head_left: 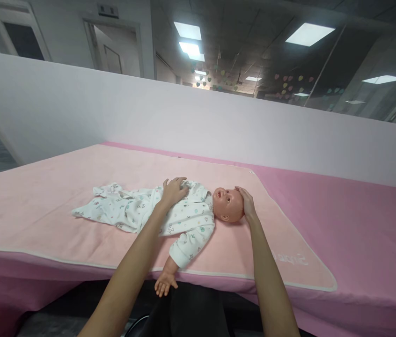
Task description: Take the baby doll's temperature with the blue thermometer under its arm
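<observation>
A baby doll (228,206) lies on its back, its head to the right and its legs to the left. It wears a white patterned outfit (187,215) with long sleeves and trousers. My left hand (174,191) rests open across the doll's chest, fingers spread on the cloth. Against the top of the doll's head lies my right hand (247,202), its fingers extended along the curve. One doll arm reaches toward me, and its bare hand (165,282) hangs over the table's front edge. The doll's other arm is mostly hidden.
Under the doll is a pale pink mat (43,196) with a white border, spread on a darker pink cover (370,234). A low white partition (198,121) runs behind the table. Beyond it are glass with heart stickers and a doorway (119,51).
</observation>
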A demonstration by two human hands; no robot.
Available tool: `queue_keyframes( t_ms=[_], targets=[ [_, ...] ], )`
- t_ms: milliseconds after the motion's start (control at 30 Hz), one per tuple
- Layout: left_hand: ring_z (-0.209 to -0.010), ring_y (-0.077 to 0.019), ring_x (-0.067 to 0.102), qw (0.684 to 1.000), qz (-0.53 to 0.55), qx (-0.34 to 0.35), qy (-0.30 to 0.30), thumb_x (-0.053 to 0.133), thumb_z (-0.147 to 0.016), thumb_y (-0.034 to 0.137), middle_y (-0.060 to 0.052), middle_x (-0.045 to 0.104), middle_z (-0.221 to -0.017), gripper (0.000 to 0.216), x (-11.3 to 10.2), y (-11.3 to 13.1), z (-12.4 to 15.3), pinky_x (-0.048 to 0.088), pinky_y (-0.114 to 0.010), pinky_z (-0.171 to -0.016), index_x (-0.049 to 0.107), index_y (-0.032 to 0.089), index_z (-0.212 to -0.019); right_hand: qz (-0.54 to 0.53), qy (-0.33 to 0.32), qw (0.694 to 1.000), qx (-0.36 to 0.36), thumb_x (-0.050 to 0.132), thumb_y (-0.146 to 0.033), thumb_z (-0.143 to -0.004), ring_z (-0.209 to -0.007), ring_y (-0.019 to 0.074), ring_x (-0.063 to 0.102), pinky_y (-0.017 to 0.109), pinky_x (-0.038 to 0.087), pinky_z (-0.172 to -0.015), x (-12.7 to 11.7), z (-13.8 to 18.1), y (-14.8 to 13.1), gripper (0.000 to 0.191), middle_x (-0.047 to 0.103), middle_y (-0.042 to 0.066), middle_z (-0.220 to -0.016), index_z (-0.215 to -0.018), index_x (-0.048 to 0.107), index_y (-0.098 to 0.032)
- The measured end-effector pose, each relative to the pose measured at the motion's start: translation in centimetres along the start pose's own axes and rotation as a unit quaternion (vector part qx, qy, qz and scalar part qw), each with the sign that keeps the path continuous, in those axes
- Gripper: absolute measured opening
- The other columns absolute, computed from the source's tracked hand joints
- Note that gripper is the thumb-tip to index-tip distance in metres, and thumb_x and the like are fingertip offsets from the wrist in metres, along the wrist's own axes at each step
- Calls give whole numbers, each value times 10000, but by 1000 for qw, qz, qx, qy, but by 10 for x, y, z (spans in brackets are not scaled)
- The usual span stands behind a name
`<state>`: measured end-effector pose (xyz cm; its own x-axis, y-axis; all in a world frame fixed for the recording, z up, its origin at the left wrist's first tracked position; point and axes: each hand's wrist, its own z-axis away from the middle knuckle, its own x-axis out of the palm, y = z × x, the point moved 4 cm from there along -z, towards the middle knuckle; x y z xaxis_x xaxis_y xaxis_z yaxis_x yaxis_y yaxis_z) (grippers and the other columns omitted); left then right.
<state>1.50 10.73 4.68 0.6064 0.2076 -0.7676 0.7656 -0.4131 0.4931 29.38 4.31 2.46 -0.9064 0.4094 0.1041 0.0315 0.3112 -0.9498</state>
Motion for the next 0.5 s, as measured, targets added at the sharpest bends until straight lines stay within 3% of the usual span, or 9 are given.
queue_keyframes(
  t_ms=[67, 133, 233, 367, 500],
  targets=[
    [-1131, -216, 454, 994, 101, 38, -31, 387, -805, 390, -46, 524, -1229, 409, 0, 13, 4, 259, -372, -1010, 519, 222, -1153, 11, -1, 1000, 4, 539, -425, -669, -970, 204, 558, 315, 410, -878, 1, 1, -1, 309, 645, 44, -1000, -825, 647, -181],
    [-1115, -204, 473, 974, 182, 92, -100, 411, -796, 438, -20, 514, -1245, 427, 5, 29, 9, 348, -305, -943, 529, 241, -1156, 22, 7, 1000, 2, 526, -423, -677, -938, 202, 569, 310, 420, -849, 1, 3, -4, 295, 653, 41, -968, -798, 645, -183],
    [-1080, -216, 497, 960, 179, 144, -158, 545, -702, 442, -12, 555, -1192, 421, 14, 44, 15, 363, -285, -923, 598, 246, -1070, 34, 13, 999, -3, 526, -419, -675, -904, 196, 577, 302, 422, -825, 1, 5, -7, 275, 665, 31, -915, -762, 647, -188],
    [-884, -213, 566, 980, 128, 114, -100, 484, -738, 431, -51, 658, -932, 328, 20, 39, 11, 396, -308, -826, 656, 188, -873, 48, 24, 998, -17, 530, -440, -669, -869, 197, 576, 303, 422, -796, 0, 5, -7, 297, 669, 35, -876, -752, 651, -182],
    [-697, -178, 569, 978, 206, -20, 6, 433, -764, 468, -51, 656, -740, 391, 21, 12, -1, 407, -284, -682, 629, 141, -848, 185, 90, 972, -117, 449, -440, -736, -865, 207, 565, 332, 400, -804, -4, 13, -22, 335, 655, 68, -891, -809, 638, -174]
  ],
)
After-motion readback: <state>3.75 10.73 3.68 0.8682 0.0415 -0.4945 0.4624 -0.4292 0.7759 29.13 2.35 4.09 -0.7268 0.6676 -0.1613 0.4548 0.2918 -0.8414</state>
